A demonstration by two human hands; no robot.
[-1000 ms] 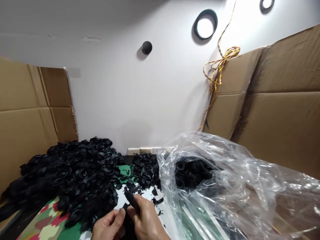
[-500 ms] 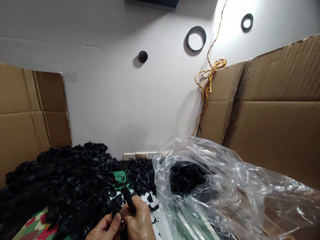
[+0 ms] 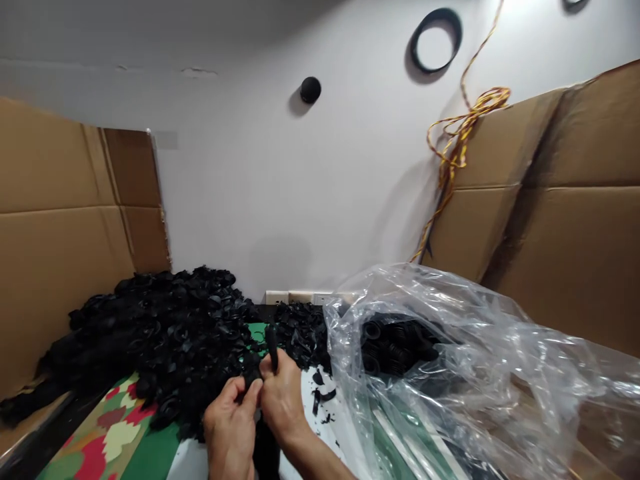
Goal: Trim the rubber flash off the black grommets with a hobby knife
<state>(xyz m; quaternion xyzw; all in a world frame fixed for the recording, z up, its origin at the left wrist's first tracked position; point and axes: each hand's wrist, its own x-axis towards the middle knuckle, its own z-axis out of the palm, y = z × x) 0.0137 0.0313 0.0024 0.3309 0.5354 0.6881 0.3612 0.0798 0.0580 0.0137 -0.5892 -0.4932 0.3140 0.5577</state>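
My left hand (image 3: 231,417) is closed, thumb and fingertips pinched at the near edge of a large heap of black rubber parts (image 3: 175,333). A small black rubber part (image 3: 251,364) shows just past those fingertips, its shape mostly hidden. Wrapped round a slim black-handled tool (image 3: 272,347), my right hand (image 3: 285,393) meets the left one. The handle points up and away; the tool's working end is covered by my fingers. Some heap pieces look ribbed, others like thin curled scraps.
To the right, a clear plastic bag (image 3: 450,293) lies open with ribbed black rubber parts (image 3: 395,343) inside. Black scraps (image 3: 325,397) dot the white sheet (image 3: 313,437). Cardboard panels (image 3: 575,233) flank both sides. A camouflage-patterned cover (image 3: 110,427) and sockets (image 3: 300,298) show, plus a hanging yellow-red cord (image 3: 453,143).
The view has shifted left and down, so more of both hands and forearms shows. Both hands stay together, with the right still holding the tool.
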